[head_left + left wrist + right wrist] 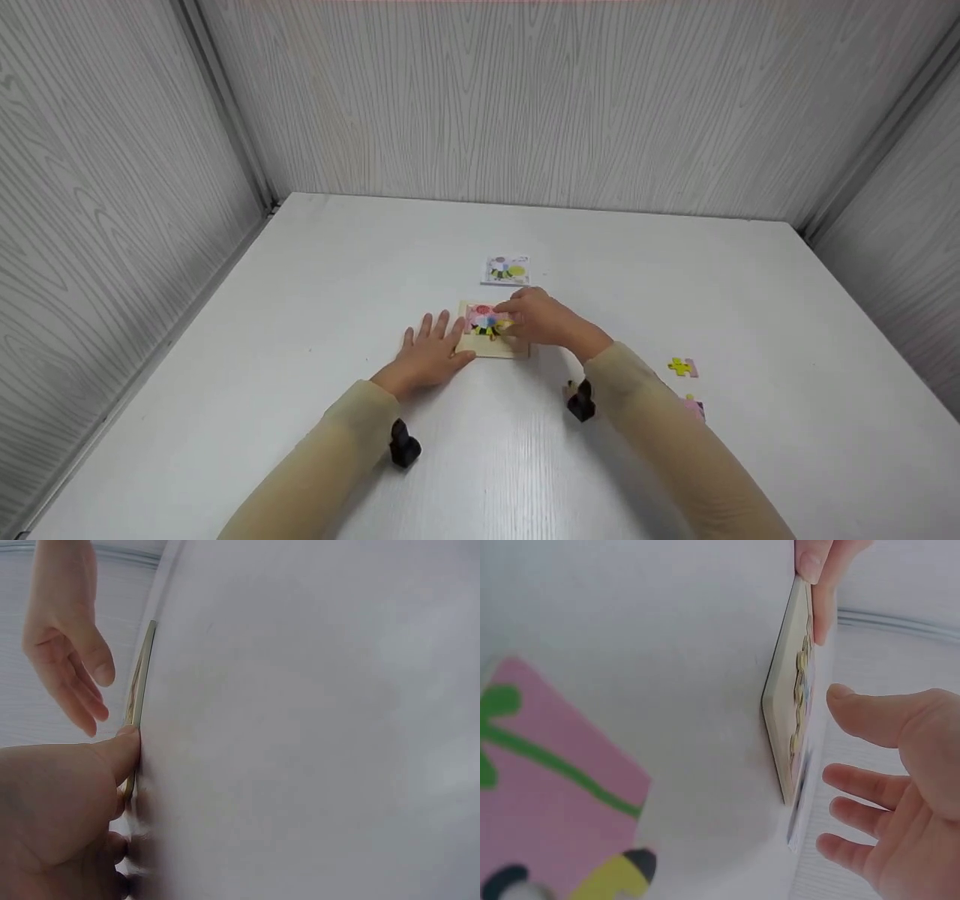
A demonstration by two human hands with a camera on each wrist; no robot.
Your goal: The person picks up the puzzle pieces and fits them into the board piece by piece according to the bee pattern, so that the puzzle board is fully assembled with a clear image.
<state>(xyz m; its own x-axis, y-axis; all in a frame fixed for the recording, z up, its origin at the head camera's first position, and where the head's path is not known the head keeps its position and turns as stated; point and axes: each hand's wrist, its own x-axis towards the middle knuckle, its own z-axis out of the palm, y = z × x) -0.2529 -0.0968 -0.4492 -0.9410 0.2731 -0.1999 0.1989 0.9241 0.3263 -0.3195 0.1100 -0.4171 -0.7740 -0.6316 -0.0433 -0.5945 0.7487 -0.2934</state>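
Note:
A small wooden puzzle board [489, 348] lies flat, its upper part filled with joined pieces of a bee picture. My left hand [431, 355] is spread on the table at the board's left side; its thumb [124, 746] touches the board's edge. Over the board's right half is my right hand [549, 318], partly covering the picture. In the right wrist view, this hand [900, 780] hovers beside the board with loosely bent fingers and nothing between them.
A picture card [505, 271] with a bee lies behind the board. To the right lie a yellow and pink puzzle piece [681, 367] and a pink one [694, 407] partly behind my sleeve. A pink piece with a green stem [562, 757] is close to the right wrist camera.

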